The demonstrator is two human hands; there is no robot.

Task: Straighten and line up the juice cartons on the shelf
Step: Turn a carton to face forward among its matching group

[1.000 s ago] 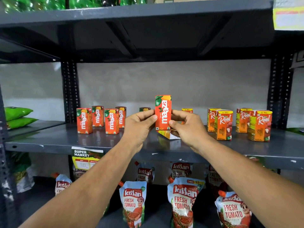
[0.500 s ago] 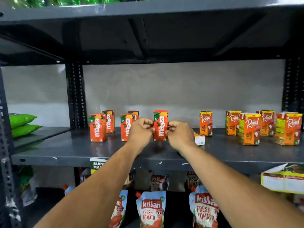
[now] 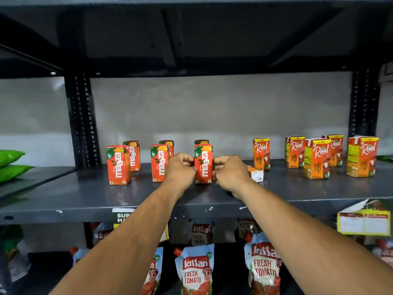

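An orange Maaza carton [image 3: 203, 163] stands upright on the grey shelf [image 3: 85, 194], held from both sides by my left hand [image 3: 179, 172] and my right hand [image 3: 230, 174]. Two more Maaza cartons [image 3: 118, 165] [image 3: 159, 162] stand in a front row to its left, with others [image 3: 133, 155] behind them. A small carton [image 3: 255, 173] lies on its side just right of my right hand. Several orange Real cartons [image 3: 261, 153] [image 3: 316, 158] [image 3: 361, 156] stand unevenly on the right.
Green packets [image 3: 10, 165] lie on the neighbouring shelf at left. Kissan tomato pouches [image 3: 196, 269] hang below the shelf. A torn cardboard box [image 3: 364, 220] sits at lower right. A dark shelf underside spans overhead, with black uprights [image 3: 81, 122] at both sides.
Both hands brought the Maaza carton down from the air and set it upright on the shelf, in line with the front cartons at left. The view shifted upward and right.
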